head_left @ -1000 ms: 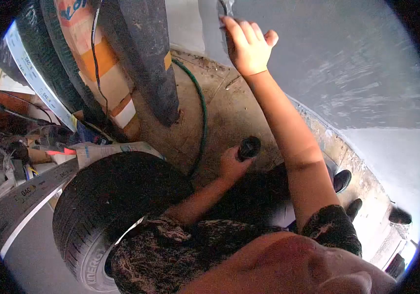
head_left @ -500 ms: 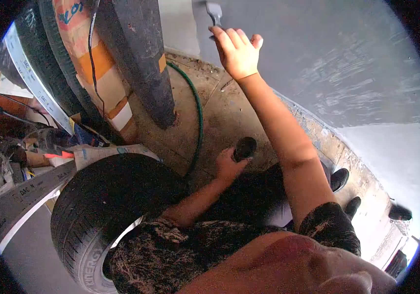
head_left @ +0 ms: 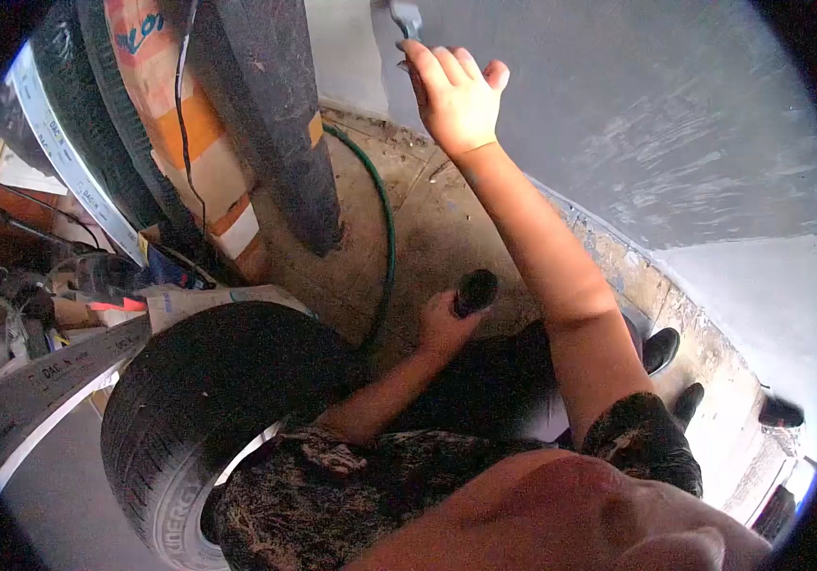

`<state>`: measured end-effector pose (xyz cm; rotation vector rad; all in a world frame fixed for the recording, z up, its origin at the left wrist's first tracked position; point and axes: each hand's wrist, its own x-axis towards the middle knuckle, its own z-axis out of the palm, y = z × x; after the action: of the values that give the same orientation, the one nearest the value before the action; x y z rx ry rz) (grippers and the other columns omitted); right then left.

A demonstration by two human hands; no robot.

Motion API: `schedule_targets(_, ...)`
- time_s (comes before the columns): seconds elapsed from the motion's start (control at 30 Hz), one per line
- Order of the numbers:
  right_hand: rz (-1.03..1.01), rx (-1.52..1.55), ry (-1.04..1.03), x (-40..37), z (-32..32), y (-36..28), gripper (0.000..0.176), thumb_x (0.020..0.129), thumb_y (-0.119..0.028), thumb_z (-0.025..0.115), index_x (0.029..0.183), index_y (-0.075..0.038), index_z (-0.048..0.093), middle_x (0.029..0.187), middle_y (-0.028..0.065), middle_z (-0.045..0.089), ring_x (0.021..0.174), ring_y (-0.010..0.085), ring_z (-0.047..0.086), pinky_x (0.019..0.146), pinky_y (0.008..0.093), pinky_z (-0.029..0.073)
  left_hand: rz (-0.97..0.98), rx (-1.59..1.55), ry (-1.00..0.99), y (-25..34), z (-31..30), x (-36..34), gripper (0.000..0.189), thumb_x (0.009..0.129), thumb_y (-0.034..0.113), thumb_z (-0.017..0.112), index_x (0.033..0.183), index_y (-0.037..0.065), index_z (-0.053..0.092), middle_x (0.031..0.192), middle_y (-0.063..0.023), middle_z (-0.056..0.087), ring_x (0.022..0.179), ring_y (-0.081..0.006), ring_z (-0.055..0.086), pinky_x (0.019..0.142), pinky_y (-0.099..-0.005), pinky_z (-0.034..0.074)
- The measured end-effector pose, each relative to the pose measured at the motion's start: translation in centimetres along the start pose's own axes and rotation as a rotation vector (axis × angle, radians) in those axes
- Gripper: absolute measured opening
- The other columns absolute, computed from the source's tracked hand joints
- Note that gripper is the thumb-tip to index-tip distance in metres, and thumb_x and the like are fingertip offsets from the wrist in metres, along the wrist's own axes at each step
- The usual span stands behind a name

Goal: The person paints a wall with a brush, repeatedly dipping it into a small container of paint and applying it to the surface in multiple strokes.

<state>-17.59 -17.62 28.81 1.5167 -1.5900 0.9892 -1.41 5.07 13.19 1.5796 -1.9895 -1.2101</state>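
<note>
My right hand [head_left: 456, 93] is raised at the end of an outstretched arm, its fingers closed round a paintbrush [head_left: 408, 19]. The brush's head is up against the wall [head_left: 570, 105], which is covered in grey paint with streaky marks on its right part. Lower down, in front of my body, my left hand [head_left: 444, 325] is wrapped round a small dark cup [head_left: 476, 292]. What is inside the cup is too dark to make out.
A large tire [head_left: 228, 381] stands close to my left side. Beyond it are a dark pillar-like column [head_left: 270, 114], a taped cardboard box [head_left: 189, 124] and more tires [head_left: 70, 105]. A green hose [head_left: 387, 209] curves over the floor. Paint-spattered floor [head_left: 656, 285] runs along the wall.
My right hand and the paintbrush have shifted slightly left and up along the wall. The left hand with the cup stays nearly where it was.
</note>
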Motion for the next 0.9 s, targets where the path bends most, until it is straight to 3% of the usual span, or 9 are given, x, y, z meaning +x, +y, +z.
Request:
schedule_targets(0.2, -0.008, -0.063, 0.121, 1.0, 0.2, 1.4, 0.029, 0.085, -0.025, 0.067, 0.114, -0.027, 0.063, 0.082, -0.011, 0.061, 0.079, 0.0092, 0.058, 0.075, 0.0398, 0.032, 0.092, -0.018, 0.082, -0.8, 1.0, -0.1, 0.048, 0.068, 0.036, 0.085, 0.096, 0.001, 0.066, 0.095, -0.0186, 0.065, 0.09, -0.037, 0.064, 0.079, -0.0454, 0.051)
schedule_targets(0.33, 0.002, -0.015, -0.086, -1.9, 1.7, 1.0, 0.024, 0.089, -0.025, 0.064, 0.113, -0.026, 0.062, 0.084, -0.0094, 0.062, 0.08, 0.0091, 0.059, 0.076, 0.041, 0.032, 0.085, -0.052, 0.031, -1.8, 1.3, 0.2, 0.049, 0.069, 0.035, 0.085, 0.098, 0.001, 0.067, 0.096, -0.0193, 0.065, 0.091, -0.0379, 0.064, 0.08, -0.0453, 0.051)
schedule_targets(0.43, -0.02, 0.044, -0.302, -5.1, 2.5, 1.3, 0.033, 0.09, -0.02, 0.053, 0.122, -0.023, 0.057, 0.096, -0.0064, 0.064, 0.096, 0.0129, 0.06, 0.083, 0.0478, 0.035, 0.047, -0.089, -0.018, -1.2, 0.7, 0.2, 0.051, 0.069, 0.037, 0.085, 0.101, 0.001, 0.067, 0.099, -0.0201, 0.065, 0.094, -0.0379, 0.063, 0.082, -0.0456, 0.051)
schedule_targets(0.5, -0.001, 0.038, -0.398, -7.6, 3.5, 1.7, 0.024, 0.094, -0.025, 0.054, 0.118, -0.024, 0.06, 0.09, -0.0058, 0.065, 0.093, 0.0115, 0.061, 0.083, 0.0451, 0.034, 0.027, -0.061, -0.052, -0.7, 0.0, 0.3, 0.053, 0.068, 0.038, 0.085, 0.102, 0.001, 0.067, 0.101, -0.0207, 0.065, 0.097, -0.0376, 0.063, 0.084, -0.0462, 0.05)
schedule_targets(0.57, -0.019, 0.03, -0.535, -10.6, 4.2, 2.4, 0.03, 0.093, -0.021, 0.05, 0.122, -0.022, 0.056, 0.099, -0.0005, 0.066, 0.104, 0.0178, 0.06, 0.094, 0.0533, 0.034, 0.0, 0.006, -0.095, -0.3, -0.2, 0.2, 0.055, 0.068, 0.04, 0.084, 0.103, 0.001, 0.066, 0.103, -0.0212, 0.065, 0.1, -0.0372, 0.062, 0.085, -0.047, 0.05)
schedule_targets(0.6, -0.009, 0.066, -0.618, -10.9, 3.9, 2.5, 0.03, 0.094, -0.021, 0.05, 0.122, -0.022, 0.057, 0.101, 0.0, 0.067, 0.105, 0.0185, 0.06, 0.095, 0.0536, 0.034, 0.043, 0.044, -0.028, -1.7, 0.8, 0.3, 0.058, 0.067, 0.043, 0.084, 0.103, 0.002, 0.067, 0.102, -0.0206, 0.066, 0.098, -0.0367, 0.063, 0.086, -0.0461, 0.051)
schedule_targets(0.67, 0.013, 0.139, -0.695, -9.6, 2.8, 2.5, 0.028, 0.095, -0.023, 0.05, 0.121, -0.021, 0.058, 0.102, 0.0012, 0.068, 0.104, 0.0203, 0.062, 0.096, 0.0534, 0.035, 0.131, 0.107, 0.114, -5.3, 3.6, 0.8, 0.063, 0.066, 0.05, 0.084, 0.104, 0.003, 0.069, 0.1, -0.0194, 0.069, 0.094, -0.0357, 0.066, 0.087, -0.0444, 0.052)
schedule_targets(0.77, 0.067, 0.286, -0.676, -4.2, -0.2, 1.9, 0.025, 0.097, -0.027, 0.05, 0.118, -0.02, 0.061, 0.101, 0.0038, 0.07, 0.097, 0.0243, 0.065, 0.093, 0.0517, 0.037, 0.102, 0.105, 0.102, -3.8, 2.2, 0.2, 0.067, 0.065, 0.051, 0.084, 0.107, 0.001, 0.068, 0.107, -0.0213, 0.067, 0.099, -0.037, 0.064, 0.09, -0.0444, 0.051)
schedule_targets(0.9, 0.136, 0.457, -0.652, 3.4, -10.0, 1.6, 0.024, 0.098, -0.034, 0.052, 0.109, -0.017, 0.064, 0.089, 0.0078, 0.072, 0.084, 0.0307, 0.067, 0.086, 0.0496, 0.042, 0.097, 0.054, 0.039, -1.4, 1.5, -0.3, 0.061, 0.068, 0.039, 0.084, 0.11, -0.001, 0.066, 0.109, -0.0228, 0.065, 0.103, -0.0396, 0.062, 0.09, -0.0461, 0.05)
